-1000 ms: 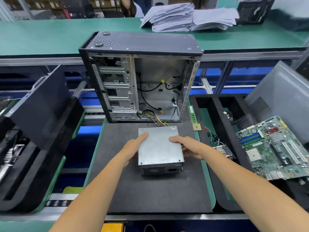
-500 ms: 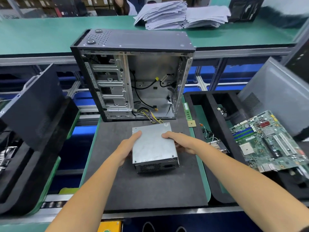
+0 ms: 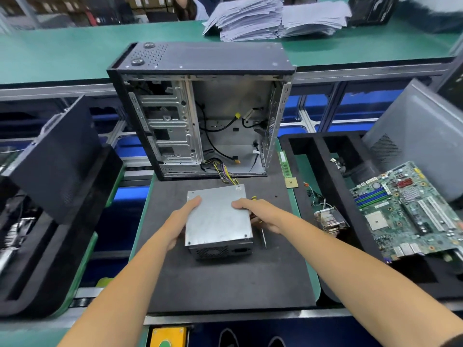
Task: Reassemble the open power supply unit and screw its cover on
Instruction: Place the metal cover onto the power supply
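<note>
The power supply unit (image 3: 218, 216) lies on a black mat (image 3: 225, 279), its bare metal cover on top and its vented black face toward me. Yellow and black cables run from its far end into the open computer case (image 3: 200, 116). My left hand (image 3: 180, 221) grips its left edge, thumb on the cover. My right hand (image 3: 260, 214) holds the right edge, thumb on top and fingers down the side. A screwdriver (image 3: 263, 238) lies along the unit's right side, its handle partly under my right hand.
A foam tray (image 3: 315, 151) at the right holds a motherboard (image 3: 406, 211) and a heatsink (image 3: 329, 220). A RAM stick (image 3: 284, 164) and a CPU chip (image 3: 291, 182) lie on the mat's right border. A black side panel (image 3: 57, 156) leans at the left.
Both hands stay on the unit, which has turned slightly. The screwdriver beside its right edge has come into view by my right hand.
</note>
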